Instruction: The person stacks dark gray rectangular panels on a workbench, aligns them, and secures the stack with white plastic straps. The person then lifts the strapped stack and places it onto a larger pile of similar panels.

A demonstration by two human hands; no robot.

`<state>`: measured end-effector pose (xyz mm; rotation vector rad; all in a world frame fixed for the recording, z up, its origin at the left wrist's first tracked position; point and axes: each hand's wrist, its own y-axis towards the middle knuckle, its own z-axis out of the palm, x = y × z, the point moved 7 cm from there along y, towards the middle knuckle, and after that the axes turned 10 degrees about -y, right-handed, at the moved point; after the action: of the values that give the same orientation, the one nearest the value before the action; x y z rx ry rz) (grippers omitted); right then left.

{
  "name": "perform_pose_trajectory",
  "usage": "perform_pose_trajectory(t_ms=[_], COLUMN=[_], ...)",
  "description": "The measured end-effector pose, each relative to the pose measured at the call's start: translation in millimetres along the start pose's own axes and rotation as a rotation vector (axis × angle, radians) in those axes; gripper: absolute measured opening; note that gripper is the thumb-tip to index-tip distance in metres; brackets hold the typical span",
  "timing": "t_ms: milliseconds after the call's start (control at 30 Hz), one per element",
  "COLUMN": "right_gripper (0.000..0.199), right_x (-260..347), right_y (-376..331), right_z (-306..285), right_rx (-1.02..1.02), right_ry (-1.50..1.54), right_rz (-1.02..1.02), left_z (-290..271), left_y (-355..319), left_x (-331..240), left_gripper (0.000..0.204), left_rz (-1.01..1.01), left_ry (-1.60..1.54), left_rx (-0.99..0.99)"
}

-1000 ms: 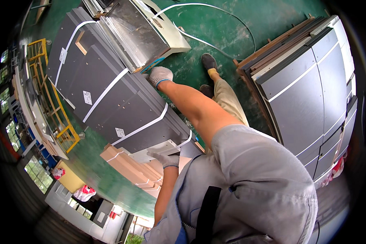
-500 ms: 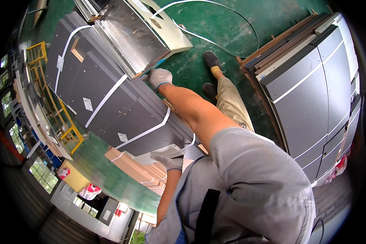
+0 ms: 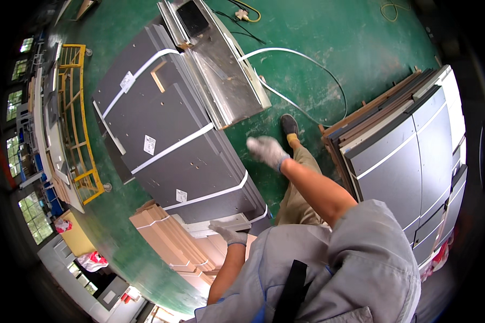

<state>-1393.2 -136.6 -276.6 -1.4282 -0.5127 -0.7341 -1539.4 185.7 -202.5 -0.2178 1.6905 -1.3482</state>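
Dark grey board stack (image 3: 188,156), left of centre, pale-flecked, crossed by white straps (image 3: 172,151); pale narrow board (image 3: 233,220) at its near end; gloved left hand (image 3: 230,235) on that board, fingers laid over it, cannot tell if gripping; gloved right hand (image 3: 268,151) right of the stack, blurred, fingers unclear.

1. We see a scuffed green floor (image 3: 320,32).
2. Toward the floor's left edge we see a yellow wheeled frame (image 3: 84,116).
3. Farther in, a pale hose (image 3: 280,49) loops beside a dark-shod foot (image 3: 289,125).
4. We cannot tell what the left grey panel stack (image 3: 172,129) rests on.
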Motion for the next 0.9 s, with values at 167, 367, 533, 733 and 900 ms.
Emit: perform_pose_trajectory(t_ms=[167, 367, 533, 733, 900], right_gripper=[0.100, 0.092, 0.088, 0.086, 0.086], right_x=[55, 76, 73, 69, 73], right_y=[-77, -88, -86, -82, -85], right_z=[70, 66, 68, 70, 68], right_rx=[0.052, -0.060, -0.081, -0.096, -0.071], right_ry=[-0.033, -0.287, -0.303, -0.329, -0.275], right_rz=[-0.182, -0.023, -0.053, -0.087, -0.075], left_z=[-13, -16, -38, -24, -5], left_y=[18, 21, 44, 33, 15], left_x=[-2, 0, 6, 1, -1], left_gripper=[0.101, 0.103, 0.097, 0.094, 0.098], left_rz=[-0.026, -0.001, 0.063, 0.036, -0.012], left_ry=[-0.033, -0.048, -0.071, -0.104, -0.091], left_rx=[0.044, 0.018, 0.082, 0.056, 0.001])
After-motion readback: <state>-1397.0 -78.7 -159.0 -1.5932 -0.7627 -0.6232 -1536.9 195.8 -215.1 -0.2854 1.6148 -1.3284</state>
